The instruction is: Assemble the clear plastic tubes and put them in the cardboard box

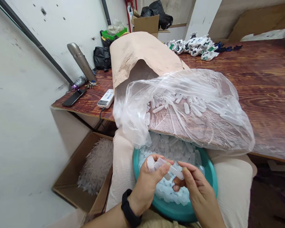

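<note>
My left hand (149,182) and my right hand (196,190) meet over a teal bowl (210,179) heaped with small translucent plastic tubes (171,150). The left fingers pinch a couple of small tubes (151,163). Between both hands lies one long clear tube (173,169), its right end held by my right fingertips. A black band sits on my left wrist (129,209). Just above the bowl, a clear plastic bag (192,110) full of the same tubes spills over the table edge.
A brown paper sack (137,53) wraps the bag on the wooden table (263,88). A cardboard box (85,171) of clear pieces stands on the floor at left. A phone (74,97), white device (106,98), keys and white-green packets (194,46) lie on the table.
</note>
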